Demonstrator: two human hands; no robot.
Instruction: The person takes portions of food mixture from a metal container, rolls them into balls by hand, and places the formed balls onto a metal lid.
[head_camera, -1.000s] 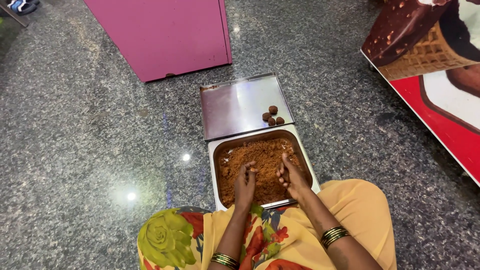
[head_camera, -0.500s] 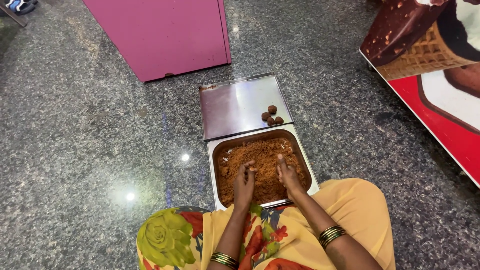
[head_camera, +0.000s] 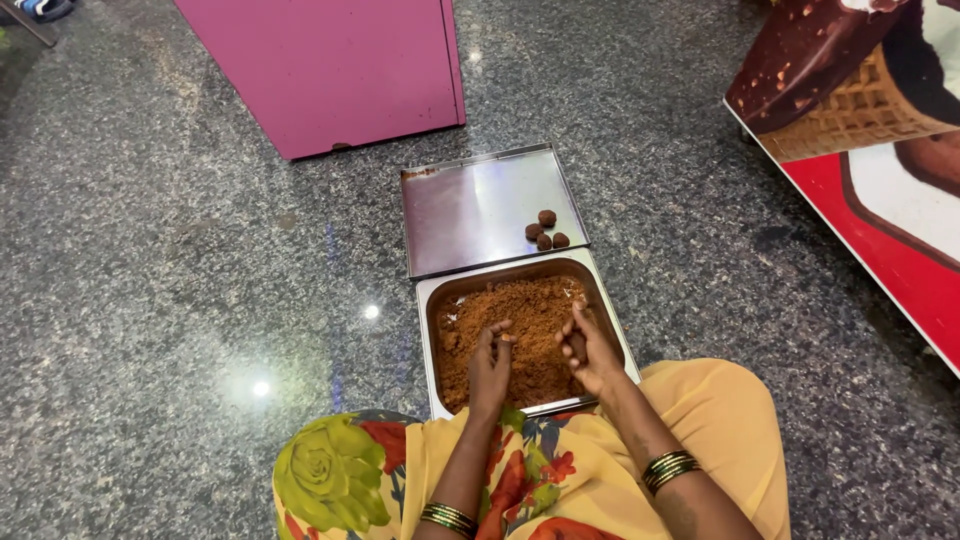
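Setting: the person sits on a speckled granite floor (head_camera: 180, 300) with a deep steel pan (head_camera: 612, 325) just in front of the knees and a flat steel tray (head_camera: 470, 210) touching its far edge.
Mixture: brown crumbly mixture (head_camera: 525, 305) fills the pan nearly wall to wall, loose and unshaped.
Left hand: the left hand (head_camera: 490, 365) rests low in the near-left part of the pan, fingers curled together onto the crumbs; whether it encloses a portion cannot be told from here.
Right hand: the right hand (head_camera: 588, 350) is raised slightly over the near-right part of the pan, fingers cupped around a small dark lump of the mixture, loosely closed on it.
Finished pieces: three small brown balls (head_camera: 545, 230) lie clustered at the near-right corner of the tray, touching or nearly so; the tray's other parts are bare metal.
Step in hand: by the look of it, a portion is being pressed into shape in the right palm.
Next move calls for: likely firm squeezing until the lump holds, then a far reach to the tray beside the cluster.
Surroundings: a pink cabinet (head_camera: 330, 70) stands far left; a red panel with a cone picture (head_camera: 860, 110) lies to the right.
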